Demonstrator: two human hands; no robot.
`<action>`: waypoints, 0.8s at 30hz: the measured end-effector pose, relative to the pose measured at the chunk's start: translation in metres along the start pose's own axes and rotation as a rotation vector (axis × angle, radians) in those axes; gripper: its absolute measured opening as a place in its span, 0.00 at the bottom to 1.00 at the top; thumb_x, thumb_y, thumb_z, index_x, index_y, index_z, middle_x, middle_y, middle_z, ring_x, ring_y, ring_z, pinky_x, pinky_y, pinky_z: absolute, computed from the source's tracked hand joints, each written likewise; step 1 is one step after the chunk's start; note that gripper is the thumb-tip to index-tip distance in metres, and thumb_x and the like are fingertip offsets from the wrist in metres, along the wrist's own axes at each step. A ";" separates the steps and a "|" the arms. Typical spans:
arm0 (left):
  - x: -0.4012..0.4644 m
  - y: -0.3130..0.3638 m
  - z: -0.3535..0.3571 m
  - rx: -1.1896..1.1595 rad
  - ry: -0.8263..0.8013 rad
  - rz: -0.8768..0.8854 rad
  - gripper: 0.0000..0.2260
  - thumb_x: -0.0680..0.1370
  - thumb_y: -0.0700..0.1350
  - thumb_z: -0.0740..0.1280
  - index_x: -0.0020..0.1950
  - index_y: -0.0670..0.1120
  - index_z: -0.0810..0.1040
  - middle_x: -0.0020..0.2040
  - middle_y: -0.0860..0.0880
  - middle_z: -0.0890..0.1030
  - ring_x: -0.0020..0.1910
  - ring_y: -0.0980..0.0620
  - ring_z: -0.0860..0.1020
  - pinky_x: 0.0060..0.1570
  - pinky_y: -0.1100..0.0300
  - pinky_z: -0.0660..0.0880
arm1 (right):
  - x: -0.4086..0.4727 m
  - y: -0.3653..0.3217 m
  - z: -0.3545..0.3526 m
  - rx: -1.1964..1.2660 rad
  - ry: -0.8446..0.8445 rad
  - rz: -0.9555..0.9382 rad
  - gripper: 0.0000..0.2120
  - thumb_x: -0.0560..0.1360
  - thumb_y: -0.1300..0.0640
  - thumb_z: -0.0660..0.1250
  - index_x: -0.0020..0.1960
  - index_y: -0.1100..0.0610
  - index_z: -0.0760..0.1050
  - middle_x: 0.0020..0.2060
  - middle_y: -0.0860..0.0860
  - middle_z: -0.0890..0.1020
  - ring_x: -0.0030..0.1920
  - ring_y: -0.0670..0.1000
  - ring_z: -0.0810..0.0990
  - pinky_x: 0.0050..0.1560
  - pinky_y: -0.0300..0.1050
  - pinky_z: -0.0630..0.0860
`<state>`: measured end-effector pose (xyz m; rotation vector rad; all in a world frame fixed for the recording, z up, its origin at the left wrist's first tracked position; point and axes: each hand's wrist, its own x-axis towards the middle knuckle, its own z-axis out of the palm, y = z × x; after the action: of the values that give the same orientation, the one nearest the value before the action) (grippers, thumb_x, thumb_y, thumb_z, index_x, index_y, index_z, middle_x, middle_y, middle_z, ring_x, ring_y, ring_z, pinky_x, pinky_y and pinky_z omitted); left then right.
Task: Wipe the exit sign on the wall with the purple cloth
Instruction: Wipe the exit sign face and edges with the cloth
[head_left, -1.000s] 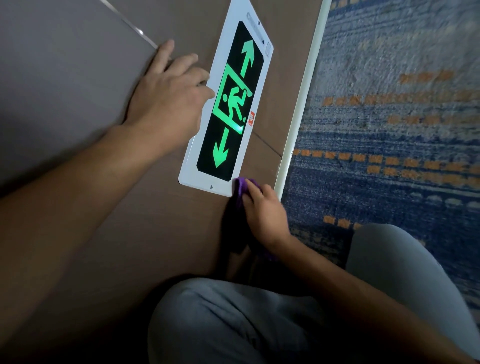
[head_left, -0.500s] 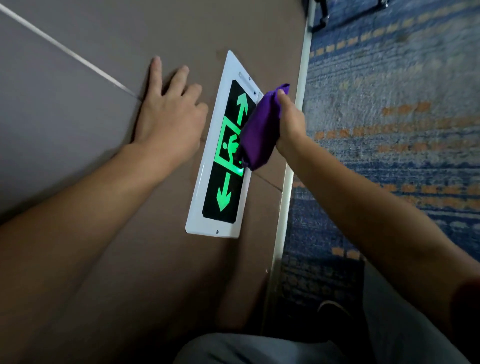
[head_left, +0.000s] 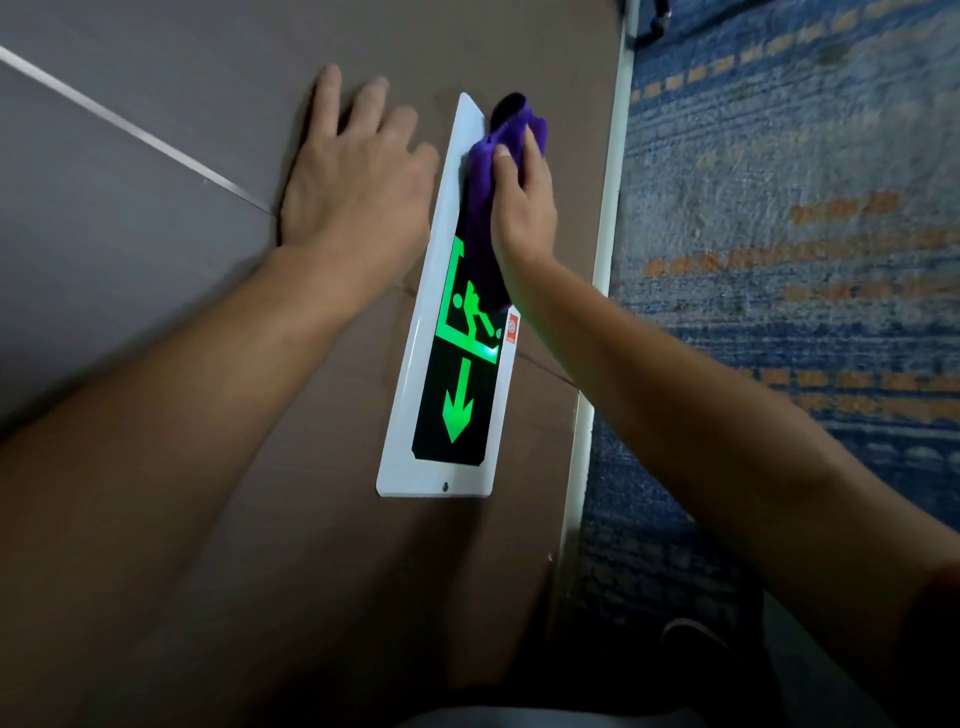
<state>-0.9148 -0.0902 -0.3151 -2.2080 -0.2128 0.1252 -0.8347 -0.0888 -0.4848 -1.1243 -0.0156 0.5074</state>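
Observation:
The exit sign (head_left: 451, 405) is a white-framed black panel with a glowing green running figure and arrow, fixed low on the brown wall. My right hand (head_left: 522, 208) presses the purple cloth (head_left: 483, 208) flat against the sign's far half, covering the upper arrow and part of the figure. The cloth bunches up past my fingertips at the sign's far end. My left hand (head_left: 353, 171) lies flat on the wall just left of the sign, fingers spread, its edge touching the white frame.
The brown wall panel (head_left: 208, 519) has a thin metal seam (head_left: 130, 124) running diagonally at the left. A white skirting strip (head_left: 597, 322) separates it from the blue carpet with orange dashes (head_left: 779, 260). A shoe tip (head_left: 696, 631) shows at the lower right.
My right hand has carried the cloth from below the sign's near end up onto its face and on to the far end. My left hand stays planted on the wall.

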 end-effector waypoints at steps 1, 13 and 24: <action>0.001 0.000 0.000 0.005 0.000 -0.001 0.18 0.81 0.43 0.56 0.64 0.41 0.79 0.70 0.38 0.74 0.78 0.38 0.62 0.78 0.37 0.50 | -0.001 0.001 -0.002 -0.037 -0.006 -0.016 0.24 0.84 0.48 0.60 0.80 0.47 0.66 0.77 0.49 0.71 0.72 0.51 0.73 0.65 0.39 0.62; 0.002 -0.002 0.004 0.126 -0.073 0.012 0.18 0.81 0.45 0.60 0.68 0.46 0.80 0.77 0.43 0.70 0.80 0.38 0.56 0.79 0.37 0.48 | -0.145 0.053 -0.035 -0.270 -0.135 -0.158 0.29 0.84 0.44 0.55 0.83 0.45 0.55 0.78 0.45 0.64 0.74 0.44 0.66 0.70 0.50 0.71; 0.000 -0.002 0.004 0.110 -0.063 -0.004 0.17 0.79 0.46 0.63 0.65 0.46 0.82 0.75 0.42 0.72 0.80 0.37 0.58 0.79 0.37 0.49 | -0.239 0.063 -0.042 -0.338 -0.283 -0.359 0.33 0.84 0.41 0.56 0.85 0.51 0.52 0.85 0.49 0.53 0.84 0.51 0.50 0.80 0.60 0.60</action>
<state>-0.9152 -0.0856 -0.3160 -2.0963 -0.2403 0.1998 -1.0596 -0.1985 -0.5003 -1.3345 -0.5577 0.3428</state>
